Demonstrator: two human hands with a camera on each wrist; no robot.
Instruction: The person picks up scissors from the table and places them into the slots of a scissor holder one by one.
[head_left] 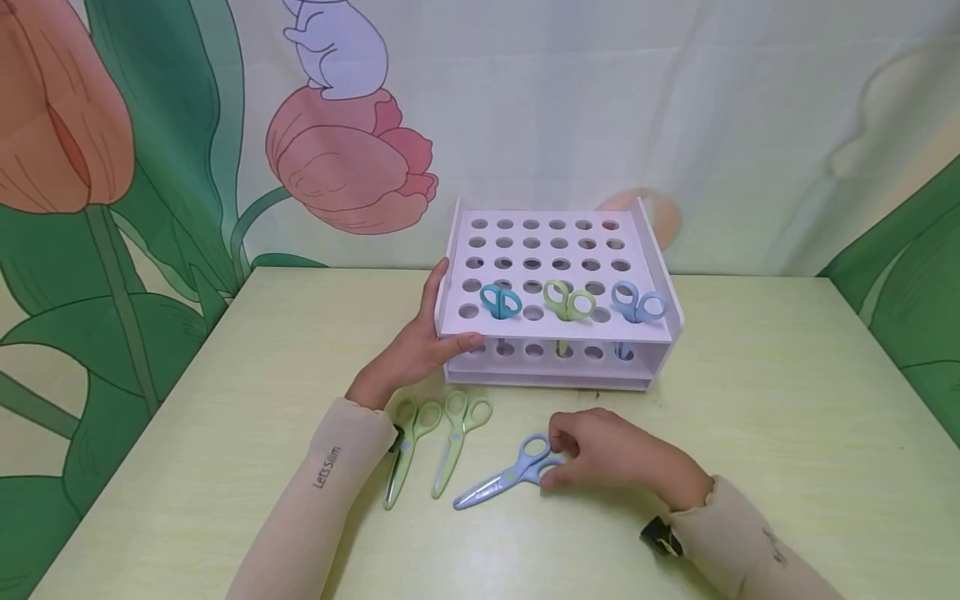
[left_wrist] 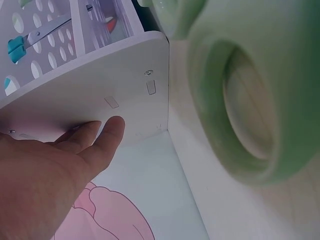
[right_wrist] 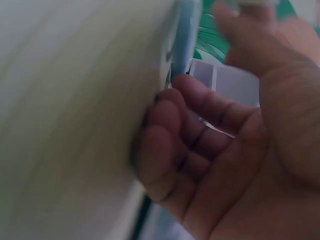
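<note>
A white rack (head_left: 551, 250) with rows of round holes stands mid-table. A teal (head_left: 500, 302), a green (head_left: 568, 302) and a blue pair of scissors (head_left: 638, 304) stand in its front holes. My left hand (head_left: 442, 321) rests against the rack's left side, thumb on the front corner. In the left wrist view its straight fingers (left_wrist: 102, 132) press flat on the side panel (left_wrist: 100, 80). My right hand (head_left: 558, 457) pinches the handle of blue scissors (head_left: 502, 479) lying on the table. The right wrist view shows curled fingers (right_wrist: 170, 130) at that blue handle (right_wrist: 185, 35).
Two green scissors (head_left: 408, 442) (head_left: 457, 437) lie side by side between my forearms, blades toward me; a blurred handle ring of one fills the left wrist view (left_wrist: 240, 90). The pale green table (head_left: 787, 433) ends at a tulip-printed backdrop (head_left: 345, 158).
</note>
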